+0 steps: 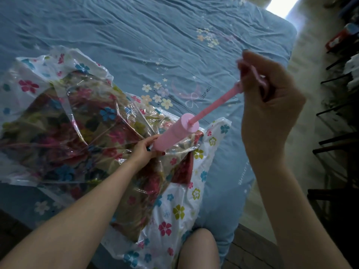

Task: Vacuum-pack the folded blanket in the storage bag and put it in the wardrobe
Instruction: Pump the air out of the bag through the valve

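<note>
Gripping the pump (174, 133), both hands work near the bed's edge (240, 200).

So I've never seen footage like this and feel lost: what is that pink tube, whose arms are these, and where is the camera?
The camera sits on the person's head, looking down, so both bare arms are theirs. On the blue flower-printed bed sheet lies a clear plastic storage bag with flower prints, holding a folded floral blanket. The pink tube is a hand pump standing tilted on the bag. The left hand keeps a grip on the pump's base, and the right hand holds the plunger handle, with the pink plunger rod drawn out.
</note>
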